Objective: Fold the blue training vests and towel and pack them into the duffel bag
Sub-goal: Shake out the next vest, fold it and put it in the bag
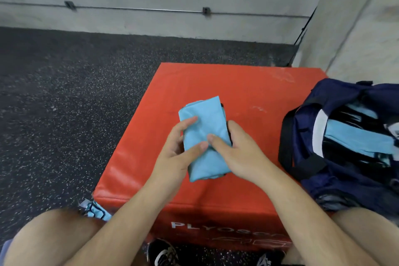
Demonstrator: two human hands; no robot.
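Hands first: I log left hand (pixel 172 154) and right hand (pixel 240 153) each gripping a side of the folded light-blue cloth (pixel 204 119) over the red plyo box (pixel 248 90), the open navy duffel bag (pixel 345 181) sitting at its right edge, blue fabric (pixel 356 142) inside.

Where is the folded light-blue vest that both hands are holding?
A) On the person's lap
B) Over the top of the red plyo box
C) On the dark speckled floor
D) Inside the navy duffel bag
B: the folded light-blue vest is over the top of the red plyo box, gripped by the left hand and the right hand.
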